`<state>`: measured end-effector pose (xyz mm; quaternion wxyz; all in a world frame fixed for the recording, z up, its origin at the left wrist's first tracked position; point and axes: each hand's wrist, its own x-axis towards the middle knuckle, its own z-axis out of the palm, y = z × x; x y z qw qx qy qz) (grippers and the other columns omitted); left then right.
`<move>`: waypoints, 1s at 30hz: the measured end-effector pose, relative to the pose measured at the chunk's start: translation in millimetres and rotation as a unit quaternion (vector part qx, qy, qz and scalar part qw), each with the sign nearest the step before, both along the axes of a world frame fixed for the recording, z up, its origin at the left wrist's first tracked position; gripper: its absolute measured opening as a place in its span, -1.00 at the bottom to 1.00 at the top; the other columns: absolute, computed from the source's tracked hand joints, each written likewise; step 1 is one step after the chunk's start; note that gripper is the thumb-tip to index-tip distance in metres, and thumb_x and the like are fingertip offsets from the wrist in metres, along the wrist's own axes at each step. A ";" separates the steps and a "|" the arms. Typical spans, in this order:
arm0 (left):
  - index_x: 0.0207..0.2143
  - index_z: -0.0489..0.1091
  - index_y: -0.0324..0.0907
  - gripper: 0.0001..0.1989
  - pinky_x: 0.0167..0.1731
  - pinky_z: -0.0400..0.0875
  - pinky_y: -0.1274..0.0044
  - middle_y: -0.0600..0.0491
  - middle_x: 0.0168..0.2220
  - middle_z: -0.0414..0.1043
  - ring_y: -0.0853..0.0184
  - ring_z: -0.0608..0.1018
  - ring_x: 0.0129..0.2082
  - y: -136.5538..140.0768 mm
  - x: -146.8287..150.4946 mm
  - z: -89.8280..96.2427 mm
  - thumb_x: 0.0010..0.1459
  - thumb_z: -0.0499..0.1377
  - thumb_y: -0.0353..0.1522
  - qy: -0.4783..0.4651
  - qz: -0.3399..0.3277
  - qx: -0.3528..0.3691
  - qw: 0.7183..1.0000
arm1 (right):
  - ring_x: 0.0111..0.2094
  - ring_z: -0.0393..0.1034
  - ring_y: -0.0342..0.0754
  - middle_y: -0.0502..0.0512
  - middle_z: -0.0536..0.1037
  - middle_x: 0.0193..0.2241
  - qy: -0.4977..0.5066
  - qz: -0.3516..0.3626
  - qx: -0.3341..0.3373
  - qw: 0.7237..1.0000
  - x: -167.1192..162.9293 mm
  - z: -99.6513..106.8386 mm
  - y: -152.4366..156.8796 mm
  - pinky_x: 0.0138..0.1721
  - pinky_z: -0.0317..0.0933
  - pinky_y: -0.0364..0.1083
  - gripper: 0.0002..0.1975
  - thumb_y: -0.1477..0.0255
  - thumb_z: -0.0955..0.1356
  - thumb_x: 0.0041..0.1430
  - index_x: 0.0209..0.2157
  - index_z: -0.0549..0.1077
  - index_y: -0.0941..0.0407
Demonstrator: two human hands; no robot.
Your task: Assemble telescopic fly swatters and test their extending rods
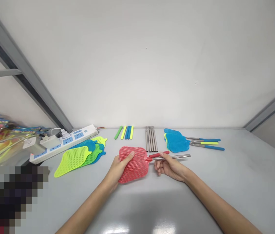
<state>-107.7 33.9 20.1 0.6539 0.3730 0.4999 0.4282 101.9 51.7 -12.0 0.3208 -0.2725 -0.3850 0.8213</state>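
A red mesh fly swatter head (133, 164) is in my left hand (118, 169), its thumb pressed on the front of the mesh and the fingers behind. A silver metal rod (181, 157) meets the narrow neck of the red head. My right hand (172, 165) is closed on this rod near the neck, its thumb across the top and the fingers curled below. Just beyond the rod is a red handle grip (155, 154), partly covered by my right thumb; whether the thumb touches it I cannot tell.
Loose yellow, green and blue swatter heads (74, 159) overlap at left beside a power strip (79, 136). Coloured handle grips (127, 132) and several metal rods (151, 139) lie near the wall. Swatters with rods and grips (178, 141) lie at right. Plastic-wrapped items (1, 136) sit far left.
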 end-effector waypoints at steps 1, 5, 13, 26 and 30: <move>-0.26 0.36 -0.32 -0.59 -0.40 0.36 0.49 -0.12 -0.37 0.46 0.25 0.50 -0.42 0.0 -0.1 -0.7 -0.09 0.13 -0.17 -0.003 0.001 -0.004 1.000 | -0.53 0.20 -0.15 0.10 0.32 -0.55 0.001 -0.001 -0.001 1.000 0.3 -0.2 -0.1 -0.43 0.05 -0.10 -0.53 0.20 0.11 0.11 -0.62 0.36 0.24; -0.25 0.36 -0.32 -0.58 -0.39 0.36 0.48 -0.11 -0.37 0.47 0.25 0.50 -0.42 0.2 -0.2 -1.6 -0.10 0.13 -0.18 -0.004 0.004 -0.003 1.000 | -0.52 0.21 -0.14 0.08 0.31 -0.58 -0.001 -0.004 0.000 1.000 1.7 -1.5 0.1 -0.43 0.06 -0.10 -0.55 0.19 0.12 0.10 -0.62 0.35 0.23; -0.26 0.37 -0.32 -0.58 -0.40 0.36 0.50 -0.10 -0.39 0.47 0.26 0.50 -0.43 1.5 -1.6 -1.2 -0.10 0.14 -0.18 0.009 0.004 -0.003 1.000 | -0.54 0.19 -0.17 0.07 0.34 -0.57 -0.004 -0.020 -0.011 1.000 0.5 -1.4 1.0 -0.45 0.07 -0.12 -0.63 0.23 0.18 0.07 -0.58 0.36 0.23; -0.26 0.37 -0.32 -0.57 -0.39 0.35 0.49 -0.12 -0.37 0.47 0.24 0.50 -0.42 1.9 -1.7 0.9 -0.11 0.13 -0.16 0.021 0.005 -0.006 1.000 | -0.54 0.19 -0.19 0.11 0.37 -0.55 -0.001 -0.015 0.006 1.000 2.0 0.0 0.4 -0.45 0.06 -0.12 -0.67 0.32 0.20 0.08 -0.57 0.39 0.25; -0.27 0.37 -0.31 -0.58 -0.38 0.35 0.48 -0.11 -0.37 0.47 0.24 0.50 -0.41 2.3 -1.9 0.9 -0.11 0.13 -0.17 0.016 0.003 -0.007 1.000 | -0.55 0.19 -0.19 0.11 0.38 -0.54 -0.001 -0.017 0.007 1.000 2.4 -0.5 0.8 -0.46 0.07 -0.13 -0.69 0.33 0.21 0.08 -0.55 0.40 0.25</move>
